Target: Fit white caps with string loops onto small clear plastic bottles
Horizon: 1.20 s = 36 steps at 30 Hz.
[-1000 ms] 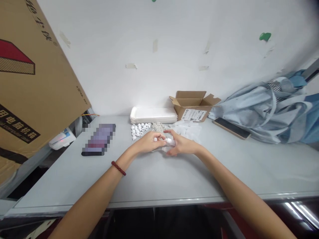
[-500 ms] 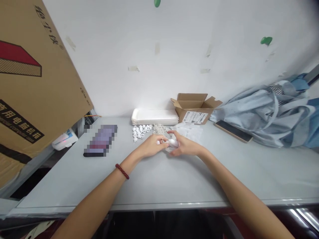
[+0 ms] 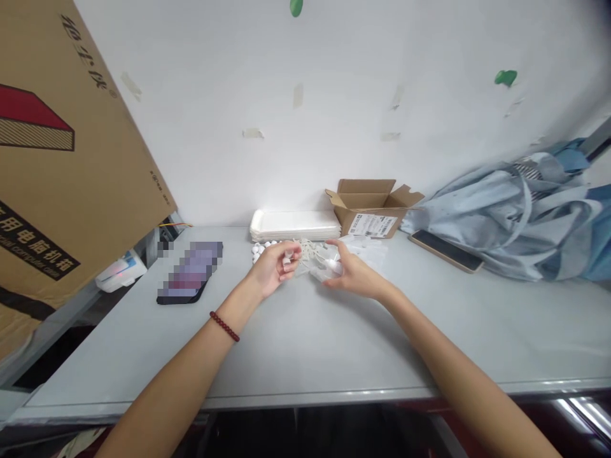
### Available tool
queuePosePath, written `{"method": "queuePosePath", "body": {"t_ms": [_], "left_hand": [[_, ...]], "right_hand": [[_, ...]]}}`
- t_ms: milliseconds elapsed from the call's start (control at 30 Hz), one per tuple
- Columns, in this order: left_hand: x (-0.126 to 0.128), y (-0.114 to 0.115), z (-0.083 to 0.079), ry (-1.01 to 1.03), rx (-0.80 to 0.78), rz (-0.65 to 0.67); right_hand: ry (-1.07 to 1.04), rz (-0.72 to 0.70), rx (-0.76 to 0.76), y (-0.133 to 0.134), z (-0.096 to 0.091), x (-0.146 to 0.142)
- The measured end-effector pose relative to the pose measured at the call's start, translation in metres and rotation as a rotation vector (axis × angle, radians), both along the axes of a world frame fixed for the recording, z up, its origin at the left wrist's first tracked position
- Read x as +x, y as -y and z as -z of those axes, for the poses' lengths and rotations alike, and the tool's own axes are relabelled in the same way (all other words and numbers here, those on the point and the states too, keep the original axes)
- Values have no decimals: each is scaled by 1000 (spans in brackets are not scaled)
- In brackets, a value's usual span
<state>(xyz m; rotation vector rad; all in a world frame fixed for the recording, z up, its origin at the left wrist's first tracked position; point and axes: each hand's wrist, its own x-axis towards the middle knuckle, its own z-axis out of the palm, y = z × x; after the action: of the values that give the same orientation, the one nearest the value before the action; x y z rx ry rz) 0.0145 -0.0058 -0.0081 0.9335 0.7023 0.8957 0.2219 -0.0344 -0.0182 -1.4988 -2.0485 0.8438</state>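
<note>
White small cap (image 3: pixel 287 257), one only, we pinch in our left hand (image 3: pixel 274 268); our right hand (image 3: pixel 356 277) pinches one clear plastic bag (image 3: pixel 324 267) near the worktop (image 3: pixel 310 343) far edge.

White wall (image 3: pixel 200 114) with tape scraps (image 3: pixel 252 133), pale grey table (image 3: pixel 305 356), cardboard carton (image 3: pixel 71 165) leaning at left

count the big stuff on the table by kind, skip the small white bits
open cardboard box: 1
stack of white trays: 1
phone: 1
pixelated flat item: 1
light blue cloth bundle: 1
total: 5
</note>
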Motion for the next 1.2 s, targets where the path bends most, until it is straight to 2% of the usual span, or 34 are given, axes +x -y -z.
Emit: {"method": "queuePosePath", "body": {"t_ms": [133, 200, 367, 467, 600, 733, 800, 900, 933, 1000, 1100, 1200], "left_hand": [[10, 9, 3, -163, 104, 25], [13, 13, 5, -275, 203, 32], [21, 22, 9, -696, 787, -30], [24, 25, 11, -780, 946, -24], [25, 28, 14, -821, 978, -28], [29, 31, 20, -827, 937, -70], [33, 31, 22, -771, 806, -68], [34, 27, 22, -635, 472, 19], [34, 26, 21, -612, 409, 38], [31, 24, 17, -622, 450, 5], [27, 24, 12, -666, 700, -99], [30, 28, 13, -702, 809, -115]], "right_hand": [[49, -16, 114, 0, 6, -3], [76, -21, 151, 0, 7, -5], [151, -82, 208, -2, 12, -4], [123, -91, 219, -4, 12, -1], [67, -60, 215, -5, 11, 0], [139, -42, 321, -5, 13, -2], [233, -6, 391, -5, 15, -5], [407, 95, 477, -4, 17, -10], [454, 126, 491, -5, 17, -11], [509, 149, 493, -6, 17, -11], [523, 125, 481, -7, 17, -10], [511, 115, 493, -7, 18, -9]]}}
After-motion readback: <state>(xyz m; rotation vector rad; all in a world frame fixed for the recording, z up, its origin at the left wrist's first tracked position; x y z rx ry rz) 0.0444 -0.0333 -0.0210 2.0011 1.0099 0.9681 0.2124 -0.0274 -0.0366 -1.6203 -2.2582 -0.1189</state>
